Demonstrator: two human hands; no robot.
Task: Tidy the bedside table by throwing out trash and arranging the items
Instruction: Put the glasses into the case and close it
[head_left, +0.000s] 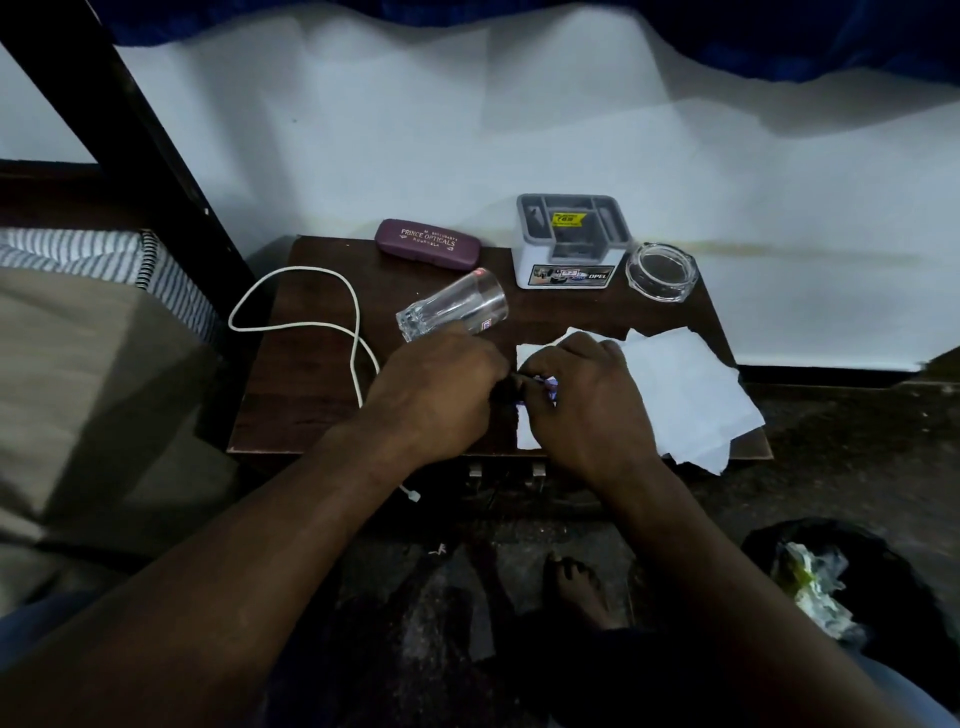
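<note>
On the dark wooden bedside table (311, 415), my left hand (441, 395) and my right hand (587, 400) meet near the front edge. Both have curled fingers on a small crumpled purple-and-white wrapper (548, 387) between them. The wrapper lies over white tissue paper (685, 395) spread on the table's right side. A clear drinking glass (452, 306) lies on its side just behind my left hand. A white cable (301, 317) loops across the table's left part, its plug hanging over the front edge.
At the back stand a maroon spectacle case (427, 244), a white-and-grey organiser box (569, 241) and a glass ashtray (661, 271). A black bin (831, 582) with trash sits on the floor at the right. A bed lies at the left, a white wall behind.
</note>
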